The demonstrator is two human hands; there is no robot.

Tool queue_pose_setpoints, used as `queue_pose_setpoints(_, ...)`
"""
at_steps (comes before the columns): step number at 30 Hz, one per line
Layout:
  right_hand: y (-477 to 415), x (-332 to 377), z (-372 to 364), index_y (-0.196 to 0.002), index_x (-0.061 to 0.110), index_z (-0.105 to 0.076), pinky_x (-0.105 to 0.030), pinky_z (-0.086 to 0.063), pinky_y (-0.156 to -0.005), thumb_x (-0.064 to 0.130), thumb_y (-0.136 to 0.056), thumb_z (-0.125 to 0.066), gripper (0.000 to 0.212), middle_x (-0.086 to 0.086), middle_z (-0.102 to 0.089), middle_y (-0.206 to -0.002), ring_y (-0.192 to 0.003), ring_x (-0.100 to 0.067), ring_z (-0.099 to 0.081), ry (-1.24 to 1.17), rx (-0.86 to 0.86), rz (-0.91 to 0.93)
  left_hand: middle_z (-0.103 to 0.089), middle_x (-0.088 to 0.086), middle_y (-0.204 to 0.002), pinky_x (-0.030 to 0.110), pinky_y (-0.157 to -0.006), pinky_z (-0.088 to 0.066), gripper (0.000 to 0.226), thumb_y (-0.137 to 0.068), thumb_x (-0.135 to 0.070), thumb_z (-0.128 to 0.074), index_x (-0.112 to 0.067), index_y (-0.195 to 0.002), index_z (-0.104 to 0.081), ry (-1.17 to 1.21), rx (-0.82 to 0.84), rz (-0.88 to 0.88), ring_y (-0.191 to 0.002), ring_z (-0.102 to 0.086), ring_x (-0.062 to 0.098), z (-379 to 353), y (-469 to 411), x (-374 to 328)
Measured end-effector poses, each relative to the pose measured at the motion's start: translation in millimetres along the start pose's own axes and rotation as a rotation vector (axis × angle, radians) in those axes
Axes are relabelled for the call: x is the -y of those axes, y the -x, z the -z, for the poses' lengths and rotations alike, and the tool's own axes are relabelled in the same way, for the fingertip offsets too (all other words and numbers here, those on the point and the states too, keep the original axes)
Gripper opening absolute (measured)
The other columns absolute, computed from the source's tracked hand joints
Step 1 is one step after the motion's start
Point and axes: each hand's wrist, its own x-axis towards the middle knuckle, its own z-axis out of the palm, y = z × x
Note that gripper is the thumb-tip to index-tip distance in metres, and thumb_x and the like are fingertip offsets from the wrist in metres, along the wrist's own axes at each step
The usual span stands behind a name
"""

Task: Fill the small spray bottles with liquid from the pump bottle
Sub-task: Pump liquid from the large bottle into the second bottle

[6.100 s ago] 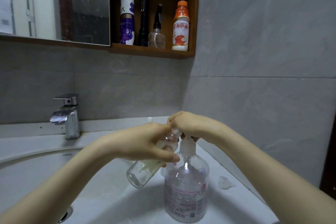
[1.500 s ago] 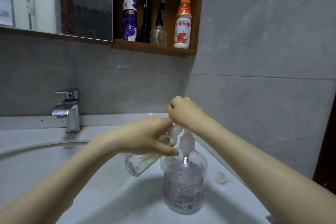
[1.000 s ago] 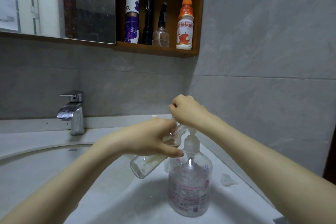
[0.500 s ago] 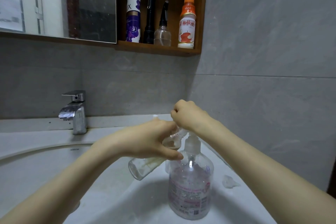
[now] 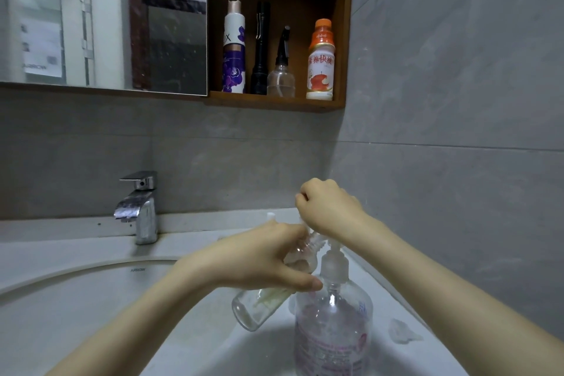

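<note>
Your left hand (image 5: pixel 262 256) clamps a tilted small spray bottle (image 5: pixel 259 307) at ten o'clock of the pump bottle (image 5: pixel 332 333), neck at its spout, while your right hand (image 5: pixel 329 207) fists over the pump head, grasp hidden.

Base of the pump bottle (image 5: pixel 334 333) past the bottom edge, its nozzle under the right hand (image 5: pixel 328 207), label print illegible.
</note>
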Motion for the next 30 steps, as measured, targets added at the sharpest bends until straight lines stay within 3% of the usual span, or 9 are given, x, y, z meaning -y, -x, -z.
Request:
queue_pose_setpoints(6,-3.3,2.1,0.6,-0.064,0.017,-0.029,-0.033,-0.034,-0.070,0.020,-0.095,-0.032,0.031,-0.007,-0.042,-0.085,-0.079,-0.031,-0.042,0.012,-0.004,0.010,-0.038,-0.009,-0.065,0.026,-0.057,-0.028,0.041,-0.082,-0.039,-0.069,-0.019,-0.071,-0.035,0.018,0.006,-0.007,-0.060,-0.035,0.009,2.4,0.0,0.4)
queue_pose_setpoints(10,-3.5,3.1,0.2,-0.075,0.013,-0.039,-0.033,-0.035,-0.070,0.020,-0.096,-0.031,0.024,-0.007,-0.043,-0.087,-0.080,-0.031,-0.043,0.024,-0.008,0.015,-0.042,-0.008,-0.068,0.027,-0.059,-0.029,0.038,-0.082,-0.040,-0.069,-0.018,-0.073,-0.038,0.016,0.012,0.004,-0.063,-0.036,0.010,2.2,0.0,1.7)
queue_pose_setpoints(18,-5.4,0.1,-3.3,-0.063,0.016,-0.027,-0.032,-0.034,-0.065,0.019,-0.094,-0.032,0.031,-0.003,-0.037,-0.069,-0.072,-0.030,-0.040,-0.028,-0.038,0.002,-0.042,-0.009,-0.068,0.024,-0.058,-0.030,0.036,-0.082,-0.040,-0.069,-0.017,-0.076,-0.041,0.014,0.006,0.009,-0.062,-0.037,0.009,3.9,0.5,2.1)
queue_pose_setpoints(23,-4.1,-2.2,-11.0,-0.063,0.017,-0.029,-0.032,-0.035,-0.069,0.020,-0.094,-0.034,0.031,-0.005,-0.044,-0.081,-0.078,-0.031,-0.042,-0.028,0.003,-0.039,-0.040,-0.007,-0.069,0.025,-0.057,-0.028,0.040,-0.082,-0.041,-0.068,-0.018,-0.074,-0.036,-0.019,0.035,0.015,-0.062,-0.035,0.010,-0.1,1.3,0.1)
queue_pose_setpoints(27,-1.1,-0.3,-9.9,-0.064,0.017,-0.029,-0.034,-0.035,-0.069,0.020,-0.096,-0.032,0.032,-0.003,-0.037,-0.074,-0.079,-0.032,-0.041,-0.011,-0.026,-0.018,-0.040,-0.008,-0.069,0.025,-0.058,-0.029,0.039,-0.083,-0.039,-0.068,-0.018,-0.073,-0.036,-0.017,0.036,0.012,-0.062,-0.035,0.010,-1.2,2.3,0.6)
queue_pose_setpoints(30,-1.5,1.4,-5.0,-0.067,0.015,-0.031,-0.033,-0.033,-0.071,0.019,-0.096,-0.033,0.029,-0.006,-0.039,-0.083,-0.081,-0.031,-0.040,-0.006,-0.010,-0.002,-0.042,-0.008,-0.069,0.022,-0.058,-0.030,0.037,-0.082,-0.039,-0.069,-0.019,-0.074,-0.038,0.013,0.022,0.010,-0.063,-0.037,0.009,0.9,2.2,-0.5)
